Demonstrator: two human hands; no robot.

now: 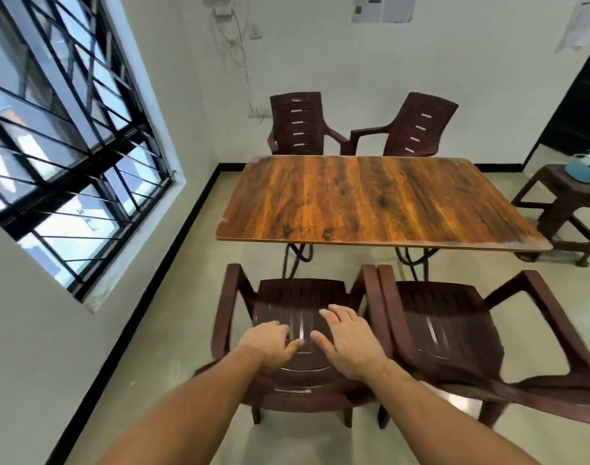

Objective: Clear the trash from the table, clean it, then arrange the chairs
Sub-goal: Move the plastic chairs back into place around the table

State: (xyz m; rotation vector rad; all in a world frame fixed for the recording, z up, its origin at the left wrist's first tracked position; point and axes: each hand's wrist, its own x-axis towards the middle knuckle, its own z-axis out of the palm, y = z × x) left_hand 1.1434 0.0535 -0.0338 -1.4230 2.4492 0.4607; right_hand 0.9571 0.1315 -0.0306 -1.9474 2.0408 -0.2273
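Reaching forward over the near left chair [297,297], both of the person's bare arms stretch out from the bottom of the view. The left hand [268,344] hangs over the chair's back with its fingers curled under and the thumb pointing right. I cannot tell whether it grips the plastic or only hovers. The right hand [349,344] is beside it, palm down, fingers straight and spread, holding nothing; through the blur I cannot tell whether it touches the back. The near right chair [448,330] stands just beside, the inner armrests side by side. Both chairs face the wood-grain surface [371,203], which sits a little ahead of them. Across it, the far left chair [298,125] faces in squarely, while the far right chair [418,129] is turned at an angle toward its neighbour. A brown stool [562,203] stands off the surface's right end, carrying a blue object [585,169]. A barred window [62,129] fills the left wall, and papers [382,8] hang on the far wall.
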